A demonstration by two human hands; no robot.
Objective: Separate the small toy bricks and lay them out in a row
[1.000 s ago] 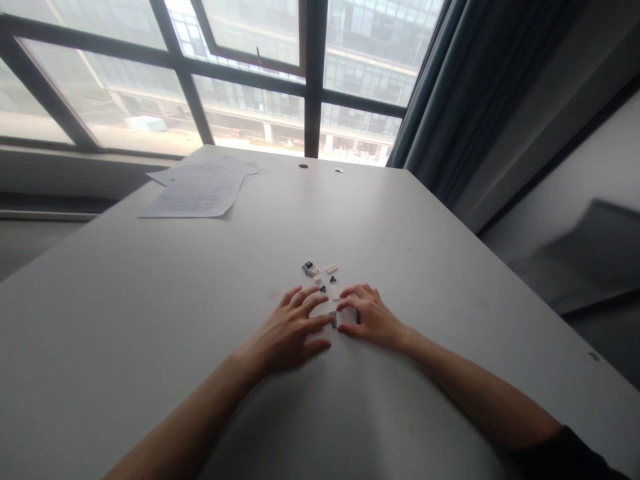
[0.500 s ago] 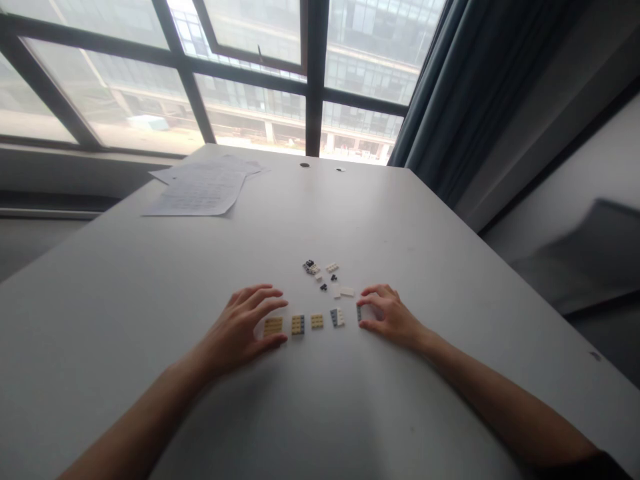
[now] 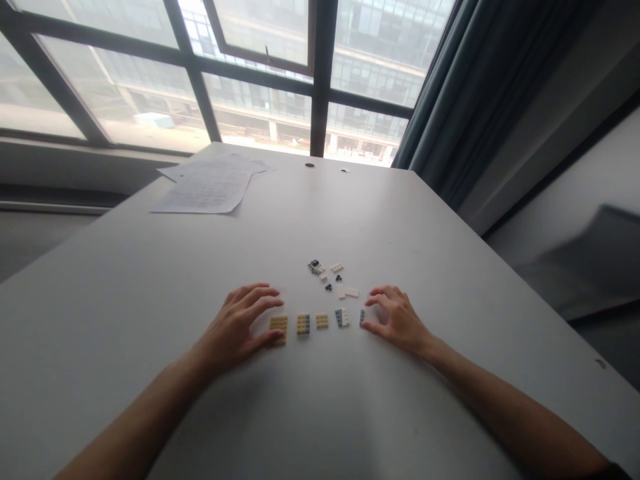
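Head view: left hand (image 3: 239, 328), right hand (image 3: 397, 320) flank bricks (image 3: 322, 321) amid open table (image 3: 150, 287).

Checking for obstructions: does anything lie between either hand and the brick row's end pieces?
Nothing visible does. The left hand touches the tan plate; the right hand sits right against the small grey piece.

- Daylight floods in through window (image 3: 260, 87), panes blown out.
- Table (image 3: 350, 220) evenly lit; soft shadows under forearms.
- Wide-angle bending at edges; right side smeared.
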